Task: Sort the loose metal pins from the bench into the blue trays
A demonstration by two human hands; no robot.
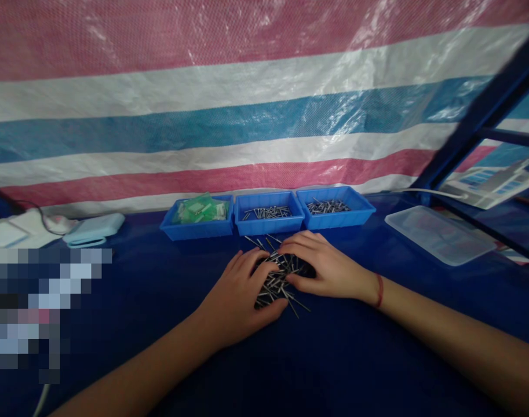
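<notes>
A loose pile of blind rivets (276, 285) with thin metal stems lies on the dark blue tabletop (316, 365). My left hand (242, 292) curves around the pile's left side, thumb apart from the fingers and touching rivets at the near edge. From the right, my right hand (314, 263) reaches over the far side of the pile, its fingers bent and thumb apart. Neither hand is closed in a grip. Some stems stick out beyond the fingers. Part of the pile is hidden under both hands.
Behind the pile stand three blue bins: the left bin (199, 231) holds green packets, while the middle bin (270, 226) and right bin (340, 218) hold small metal pieces. A translucent lid (440, 234) lies right. A light blue case (94, 229) sits left. Striped sheeting (247, 127) hangs behind.
</notes>
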